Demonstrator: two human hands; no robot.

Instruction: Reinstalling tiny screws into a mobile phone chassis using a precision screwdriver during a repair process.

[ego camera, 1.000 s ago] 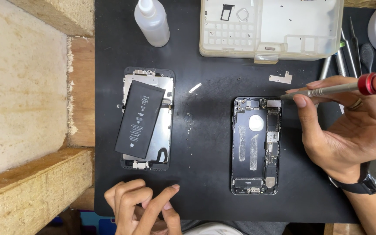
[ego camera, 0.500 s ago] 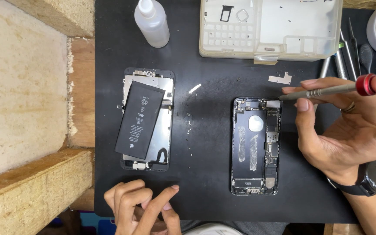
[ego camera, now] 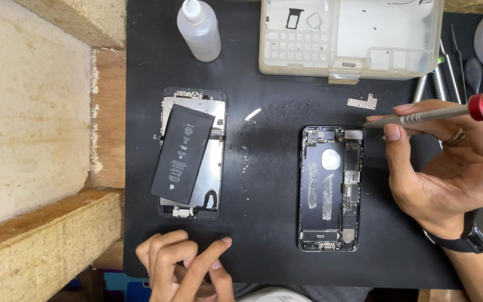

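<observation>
I see the opened dark phone body point(ego camera: 331, 188) lying flat on the black mat point(ego camera: 275, 246), with its circuit board, a white round part and two strips of clear tape visible inside. My right hand point(ego camera: 448, 168) has its fingers point(ego camera: 394, 133) closed around a slim grey metal screwdriver with a red cap point(ego camera: 426, 116), and the tip reaches the top right corner of this phone body. My left hand point(ego camera: 185, 265) rests on the near edge of the mat, fingers loosely bent, holding nothing. To the left lies the removed screen panel point(ego camera: 192, 162) with a black rectangular battery point(ego camera: 182, 154) tilted on top. Between the two phone parts the mat has free room, only some tiny screws point(ego camera: 245, 156) there. The beige plastic parts tray point(ego camera: 350, 36) stands at the far edge
</observation>
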